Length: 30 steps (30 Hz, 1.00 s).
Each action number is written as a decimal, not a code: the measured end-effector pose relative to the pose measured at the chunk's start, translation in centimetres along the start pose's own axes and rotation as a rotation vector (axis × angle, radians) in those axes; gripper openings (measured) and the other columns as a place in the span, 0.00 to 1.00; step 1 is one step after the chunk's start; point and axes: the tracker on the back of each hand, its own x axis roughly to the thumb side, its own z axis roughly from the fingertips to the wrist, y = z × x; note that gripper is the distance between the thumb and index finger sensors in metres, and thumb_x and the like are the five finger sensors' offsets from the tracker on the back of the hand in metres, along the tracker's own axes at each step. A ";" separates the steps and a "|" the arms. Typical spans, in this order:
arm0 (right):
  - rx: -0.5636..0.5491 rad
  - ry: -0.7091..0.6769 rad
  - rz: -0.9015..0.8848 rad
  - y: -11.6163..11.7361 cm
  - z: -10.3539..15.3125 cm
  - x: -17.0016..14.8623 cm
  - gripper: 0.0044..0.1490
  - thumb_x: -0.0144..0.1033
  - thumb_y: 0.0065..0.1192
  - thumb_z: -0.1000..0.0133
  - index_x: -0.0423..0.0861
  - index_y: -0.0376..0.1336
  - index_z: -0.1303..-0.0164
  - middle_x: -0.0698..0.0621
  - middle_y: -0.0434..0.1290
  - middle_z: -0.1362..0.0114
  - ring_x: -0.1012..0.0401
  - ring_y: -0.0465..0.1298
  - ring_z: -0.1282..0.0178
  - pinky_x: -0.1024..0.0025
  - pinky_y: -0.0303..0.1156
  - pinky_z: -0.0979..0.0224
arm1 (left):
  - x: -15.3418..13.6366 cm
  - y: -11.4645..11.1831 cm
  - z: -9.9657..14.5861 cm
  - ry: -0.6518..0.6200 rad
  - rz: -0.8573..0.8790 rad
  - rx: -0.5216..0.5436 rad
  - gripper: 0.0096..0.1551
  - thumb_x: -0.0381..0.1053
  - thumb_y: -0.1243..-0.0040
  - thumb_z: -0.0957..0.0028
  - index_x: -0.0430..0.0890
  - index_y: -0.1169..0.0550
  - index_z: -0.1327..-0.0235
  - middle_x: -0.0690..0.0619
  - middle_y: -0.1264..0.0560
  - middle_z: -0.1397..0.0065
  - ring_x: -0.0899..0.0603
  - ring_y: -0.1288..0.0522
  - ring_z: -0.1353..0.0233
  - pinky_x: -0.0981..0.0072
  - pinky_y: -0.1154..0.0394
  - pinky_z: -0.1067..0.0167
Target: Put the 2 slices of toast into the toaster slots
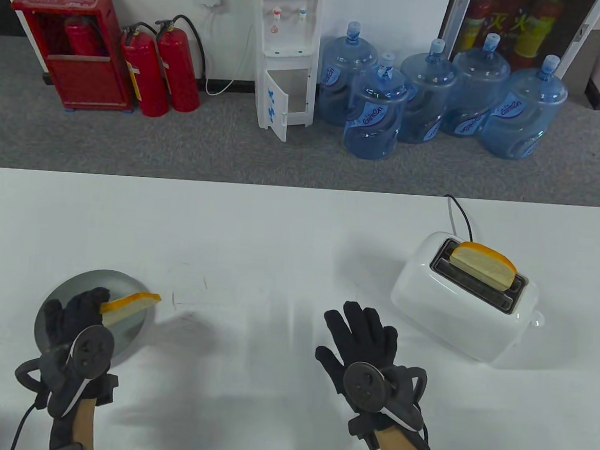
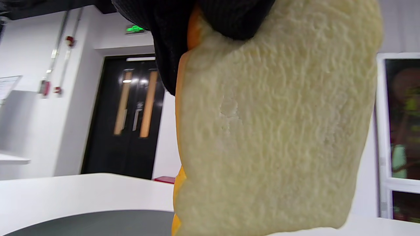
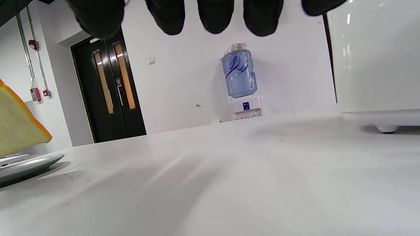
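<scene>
Bread point(image 2: 272, 131) is filling the left wrist view — soft and bumpy, with an orange crust on its edge. Left hand point(image 1: 80, 317) is pinching this slice at one end, its grip clamped on it, holding it up over the grey plate point(image 1: 56, 290). Right hand point(image 1: 363, 342) is resting flat on the bench point(image 1: 279, 234), fingers spread apart and holding nothing. Toaster point(image 1: 459, 303) is sitting well apart to the right, and one slice point(image 1: 484, 264) is already standing in its far slot — the near slot looks free. Bread is light and squashy, so I think a gentle pinch by the crust edges is best.
</scene>
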 end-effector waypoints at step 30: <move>-0.143 -0.278 -0.063 -0.8 1.5 4.8 0.48 0.66 0.48 0.31 0.66 0.32 0.08 0.44 0.40 0.02 0.44 0.55 0.06 0.29 0.49 0.15 | 11.0 2.8 5.2 -0.509 0.186 -0.040 0.25 0.41 0.46 0.45 0.59 0.26 0.34 0.56 0.23 0.31 0.46 0.16 0.37 0.48 0.37 0.20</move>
